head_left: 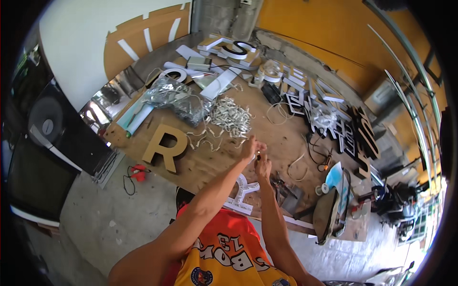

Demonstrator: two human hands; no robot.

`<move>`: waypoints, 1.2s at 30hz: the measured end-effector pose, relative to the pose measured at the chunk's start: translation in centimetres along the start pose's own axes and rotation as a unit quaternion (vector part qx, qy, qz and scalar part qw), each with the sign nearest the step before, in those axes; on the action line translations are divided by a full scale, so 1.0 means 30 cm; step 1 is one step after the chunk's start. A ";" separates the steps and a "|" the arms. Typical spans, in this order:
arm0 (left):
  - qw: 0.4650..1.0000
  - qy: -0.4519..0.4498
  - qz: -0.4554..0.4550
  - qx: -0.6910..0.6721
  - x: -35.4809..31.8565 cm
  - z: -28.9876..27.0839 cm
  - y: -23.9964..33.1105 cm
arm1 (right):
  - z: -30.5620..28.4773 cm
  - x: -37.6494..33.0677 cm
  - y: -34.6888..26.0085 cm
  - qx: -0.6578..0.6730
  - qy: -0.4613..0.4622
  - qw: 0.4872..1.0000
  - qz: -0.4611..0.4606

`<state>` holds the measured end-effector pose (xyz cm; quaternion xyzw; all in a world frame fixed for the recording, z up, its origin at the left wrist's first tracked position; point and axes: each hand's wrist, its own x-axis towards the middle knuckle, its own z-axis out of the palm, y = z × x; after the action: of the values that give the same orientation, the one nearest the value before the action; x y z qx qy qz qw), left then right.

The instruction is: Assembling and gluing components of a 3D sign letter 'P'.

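Both hands meet above the front middle of the wooden table (210, 164). My left hand (250, 148) is closed, with its fingertips pinched toward the right. Just below it, my right hand (263, 168) is closed too, the thumb and fingers pressed together. Something small and dark shows between them, too small to name. Under my forearms lies a white hollow letter-shaped sign piece (242, 206), partly hidden by my left arm. Beyond my hands is a heap of small white LED modules on wires (231, 117), with a loose strand trailing toward a gold letter-shaped sign piece (155, 145).
A crumpled clear plastic bag (174, 97) lies left of the heap. Letter-shaped sign pieces (329, 121) crowd the far and right sides. Pliers-like tools (285, 190), a wire spool (322, 189) and a cable (312, 148) sit at right. A red tool (138, 172) rests on the floor.
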<state>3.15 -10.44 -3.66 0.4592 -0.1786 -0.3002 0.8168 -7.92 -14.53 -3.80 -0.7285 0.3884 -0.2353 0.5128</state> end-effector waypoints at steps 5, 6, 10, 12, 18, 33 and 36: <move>0.996 0.003 -0.062 -0.060 -0.042 0.010 0.026 | -0.015 -0.061 -0.100 0.064 -0.017 0.997 0.048; 0.997 0.002 -0.052 -0.060 -0.045 0.006 0.030 | -0.015 -0.063 -0.108 0.065 -0.024 0.996 0.054; 0.996 -0.021 -0.043 -0.078 -0.041 0.002 0.032 | -0.002 -0.060 -0.106 0.074 -0.017 0.995 0.060; 0.998 -0.014 -0.033 -0.052 -0.041 0.005 0.033 | 0.007 -0.054 -0.098 0.080 0.002 0.994 0.070; 0.998 -0.019 -0.039 -0.039 -0.050 0.018 0.050 | 0.002 -0.042 -0.082 0.054 0.001 0.997 0.060; 0.996 -0.010 -0.060 -0.069 -0.060 0.024 0.064 | -0.012 -0.046 -0.081 0.067 -0.011 0.997 0.031; 0.996 -0.036 -0.036 -0.080 -0.053 0.016 0.062 | -0.097 -0.059 -0.048 0.039 -0.036 0.990 0.134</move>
<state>2.28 -8.95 -1.85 0.3876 -0.1664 -0.3590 0.8326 -10.65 -14.50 -1.32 -0.6571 0.4543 -0.1533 0.5816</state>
